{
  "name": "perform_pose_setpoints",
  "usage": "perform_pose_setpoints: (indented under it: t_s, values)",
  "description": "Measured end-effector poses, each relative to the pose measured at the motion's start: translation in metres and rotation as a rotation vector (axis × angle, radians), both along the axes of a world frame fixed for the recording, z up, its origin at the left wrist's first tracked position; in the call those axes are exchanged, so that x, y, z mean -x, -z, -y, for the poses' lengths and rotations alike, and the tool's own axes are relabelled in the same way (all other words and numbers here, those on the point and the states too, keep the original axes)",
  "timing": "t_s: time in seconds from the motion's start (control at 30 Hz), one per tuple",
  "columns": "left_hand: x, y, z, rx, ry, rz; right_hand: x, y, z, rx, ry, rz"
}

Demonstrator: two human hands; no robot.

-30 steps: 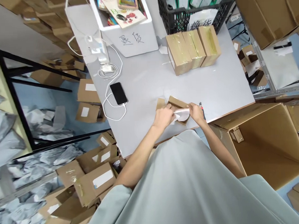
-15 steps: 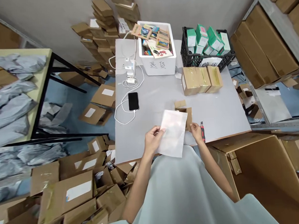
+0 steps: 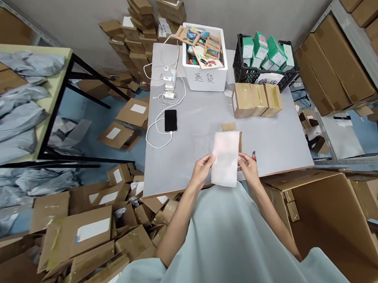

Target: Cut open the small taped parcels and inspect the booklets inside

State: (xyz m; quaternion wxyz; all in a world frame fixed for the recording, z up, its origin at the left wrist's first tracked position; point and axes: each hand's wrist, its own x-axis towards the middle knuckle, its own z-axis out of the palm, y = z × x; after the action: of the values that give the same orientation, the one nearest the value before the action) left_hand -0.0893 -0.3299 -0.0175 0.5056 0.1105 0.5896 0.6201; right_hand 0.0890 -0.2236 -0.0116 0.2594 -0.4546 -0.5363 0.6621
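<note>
A white, slightly see-through foam pouch (image 3: 226, 158) is upright between my hands at the table's near edge, with something faintly pinkish showing through it. My left hand (image 3: 203, 170) pinches its left edge between thumb and fingers. My right hand (image 3: 248, 167) closes on its right edge; whether those fingers also touch the box behind is hidden. Behind the pouch, a small open cardboard box (image 3: 240, 142) shows only a strip of its side. A little brown carton (image 3: 229, 126) lies just beyond. Right beside my right hand is a red and black box cutter (image 3: 254, 155), partly covered.
On the grey table (image 3: 194, 116) are a phone (image 3: 170, 120) with a white cable, a foam bin (image 3: 205, 81) of small packs, a black crate (image 3: 240, 69) of green boxes and three taped cartons (image 3: 244, 100). A large open carton (image 3: 332, 222) stands at right; boxes crowd the left floor.
My right hand has gone from the small box to the pouch's right edge. The pouch has turned straighter and looks narrower, now covering most of that box. The view has shifted slightly.
</note>
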Motion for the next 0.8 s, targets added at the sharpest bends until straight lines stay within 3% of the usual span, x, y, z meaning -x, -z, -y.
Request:
perform_pose_setpoints:
  t_s: [0.23,0.33,0.43,0.57,0.67,0.8]
  values:
    - [-0.01,0.014,-0.004,0.011,0.069,-0.083,-0.005,-0.002,0.009,-0.016,0.071,-0.045]
    - [-0.01,0.015,-0.002,0.09,0.003,-0.19,-0.011,-0.006,0.014,-0.048,0.114,-0.003]
    - [-0.01,-0.003,0.006,0.134,-0.18,-0.349,-0.017,-0.012,0.016,-0.076,0.137,0.047]
    - [-0.013,-0.049,0.014,0.052,-0.301,-0.67,-0.027,-0.024,0.01,-0.081,0.135,0.083]
    - [-0.021,-0.067,0.007,0.004,-0.129,-0.767,-0.035,-0.033,0.0,-0.072,0.101,0.104]
    - [-0.032,-0.059,-0.009,0.127,0.221,-0.928,-0.048,-0.044,-0.015,0.055,0.029,0.064]
